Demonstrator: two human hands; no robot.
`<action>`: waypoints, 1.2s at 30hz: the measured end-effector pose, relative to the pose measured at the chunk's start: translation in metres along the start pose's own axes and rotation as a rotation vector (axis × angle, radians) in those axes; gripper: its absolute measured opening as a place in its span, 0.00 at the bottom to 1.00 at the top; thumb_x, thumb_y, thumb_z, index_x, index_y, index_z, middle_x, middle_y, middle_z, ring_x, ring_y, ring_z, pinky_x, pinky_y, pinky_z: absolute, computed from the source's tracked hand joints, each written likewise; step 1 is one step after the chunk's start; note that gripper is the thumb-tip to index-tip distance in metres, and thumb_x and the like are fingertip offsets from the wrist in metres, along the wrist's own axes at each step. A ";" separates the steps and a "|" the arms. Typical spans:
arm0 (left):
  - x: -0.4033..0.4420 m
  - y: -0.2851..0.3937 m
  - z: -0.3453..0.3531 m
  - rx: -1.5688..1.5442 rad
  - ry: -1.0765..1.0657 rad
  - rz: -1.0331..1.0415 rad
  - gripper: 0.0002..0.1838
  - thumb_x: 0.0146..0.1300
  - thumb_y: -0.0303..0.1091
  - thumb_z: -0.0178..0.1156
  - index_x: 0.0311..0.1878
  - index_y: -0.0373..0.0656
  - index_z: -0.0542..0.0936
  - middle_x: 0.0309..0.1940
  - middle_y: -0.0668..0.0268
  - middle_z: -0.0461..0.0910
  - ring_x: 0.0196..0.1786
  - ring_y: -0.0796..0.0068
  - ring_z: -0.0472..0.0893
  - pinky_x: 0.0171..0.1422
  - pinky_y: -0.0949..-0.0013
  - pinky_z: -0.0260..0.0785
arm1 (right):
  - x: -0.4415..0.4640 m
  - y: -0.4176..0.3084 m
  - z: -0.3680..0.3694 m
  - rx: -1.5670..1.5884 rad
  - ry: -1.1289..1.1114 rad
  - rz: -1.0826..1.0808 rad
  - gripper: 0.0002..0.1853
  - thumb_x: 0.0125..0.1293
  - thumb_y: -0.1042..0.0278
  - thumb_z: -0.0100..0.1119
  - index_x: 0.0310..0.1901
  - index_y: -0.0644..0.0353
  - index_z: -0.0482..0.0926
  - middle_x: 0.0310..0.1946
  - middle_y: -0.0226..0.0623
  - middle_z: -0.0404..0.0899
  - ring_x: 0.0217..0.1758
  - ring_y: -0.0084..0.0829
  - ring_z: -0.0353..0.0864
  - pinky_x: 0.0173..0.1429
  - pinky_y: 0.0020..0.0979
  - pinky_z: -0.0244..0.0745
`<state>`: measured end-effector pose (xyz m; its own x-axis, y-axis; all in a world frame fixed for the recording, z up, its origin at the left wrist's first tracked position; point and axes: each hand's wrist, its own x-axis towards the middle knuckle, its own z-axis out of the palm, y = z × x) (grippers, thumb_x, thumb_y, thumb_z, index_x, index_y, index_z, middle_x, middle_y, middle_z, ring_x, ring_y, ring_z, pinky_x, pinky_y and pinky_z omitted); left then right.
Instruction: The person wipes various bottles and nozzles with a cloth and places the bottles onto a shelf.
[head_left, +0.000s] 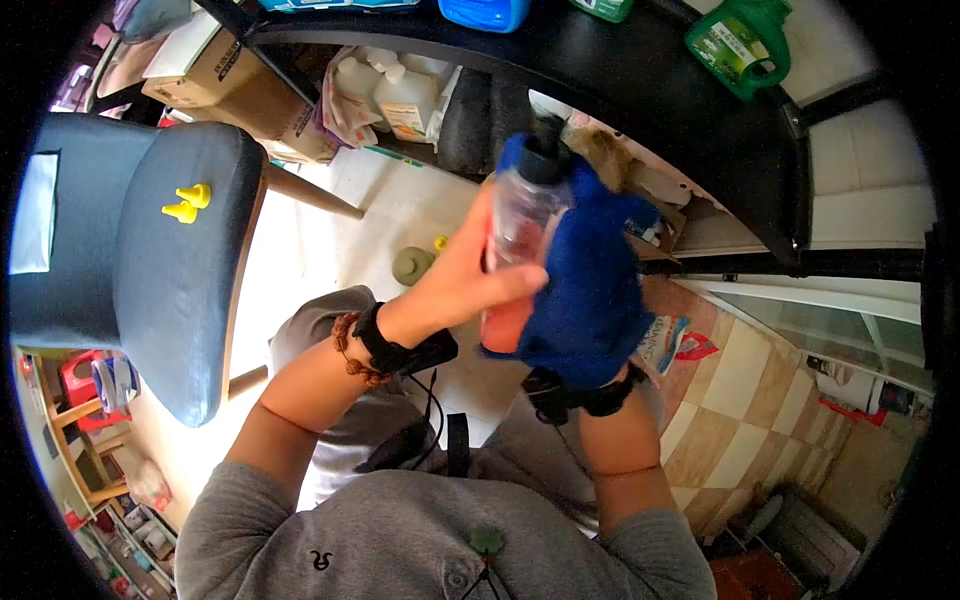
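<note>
My left hand (462,272) is closed around a clear plastic bottle (522,222) with a black cap and reddish liquid at its bottom. The bottle is held upright in front of my chest. A dark blue cloth (595,275) covers my right hand from the wrist up and presses against the bottle's right side and behind its cap. The fingers under the cloth are hidden; only the right wrist with its black band (585,393) shows. A beaded bracelet and a black strap (368,340) sit on my left wrist.
A black shelf (620,85) curves across ahead, bearing a green jug (740,45) and a blue container (485,12). White pump bottles (405,100) stand on the lower level. Two yellow nozzles (187,204) lie on the blue chair (180,290) at left. An olive round object (411,266) is on the floor.
</note>
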<state>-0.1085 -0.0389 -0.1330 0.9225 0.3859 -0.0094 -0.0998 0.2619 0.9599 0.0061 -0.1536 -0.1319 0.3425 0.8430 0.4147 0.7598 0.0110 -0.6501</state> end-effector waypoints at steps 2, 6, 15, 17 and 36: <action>0.004 -0.001 -0.002 -0.085 0.111 0.134 0.40 0.57 0.45 0.65 0.67 0.43 0.56 0.50 0.64 0.69 0.51 0.74 0.71 0.57 0.68 0.67 | 0.001 -0.011 0.012 0.028 0.027 0.065 0.25 0.60 0.57 0.59 0.56 0.60 0.67 0.44 0.46 0.73 0.44 0.45 0.74 0.46 0.42 0.68; 0.013 0.011 -0.016 -0.336 0.295 0.225 0.36 0.58 0.51 0.62 0.63 0.41 0.61 0.49 0.63 0.70 0.51 0.73 0.72 0.57 0.68 0.66 | -0.015 -0.024 0.040 0.104 -0.075 0.092 0.26 0.62 0.56 0.58 0.57 0.61 0.67 0.46 0.46 0.74 0.45 0.44 0.75 0.47 0.41 0.69; 0.003 0.012 -0.008 0.023 0.007 0.078 0.38 0.58 0.38 0.67 0.68 0.42 0.58 0.53 0.69 0.67 0.55 0.78 0.67 0.63 0.69 0.61 | 0.008 -0.014 0.009 0.284 0.041 0.175 0.27 0.65 0.55 0.55 0.60 0.63 0.66 0.49 0.44 0.75 0.48 0.40 0.77 0.50 0.37 0.71; 0.003 0.015 -0.007 0.028 -0.020 0.119 0.40 0.56 0.37 0.68 0.68 0.42 0.58 0.54 0.68 0.68 0.56 0.77 0.67 0.64 0.69 0.60 | 0.012 -0.020 0.006 0.389 0.075 0.216 0.27 0.66 0.55 0.55 0.61 0.63 0.66 0.50 0.44 0.76 0.48 0.40 0.78 0.51 0.36 0.72; 0.010 0.036 0.000 -0.044 0.410 0.252 0.39 0.61 0.25 0.64 0.69 0.39 0.50 0.57 0.59 0.69 0.58 0.71 0.72 0.64 0.66 0.65 | -0.001 -0.018 0.026 -0.309 0.026 -0.048 0.24 0.64 0.62 0.55 0.59 0.66 0.66 0.54 0.51 0.69 0.57 0.48 0.69 0.64 0.46 0.60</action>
<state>-0.1026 -0.0254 -0.0989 0.6451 0.7570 0.1041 -0.3254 0.1489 0.9338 -0.0222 -0.1401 -0.1375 0.3134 0.8316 0.4584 0.9058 -0.1170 -0.4071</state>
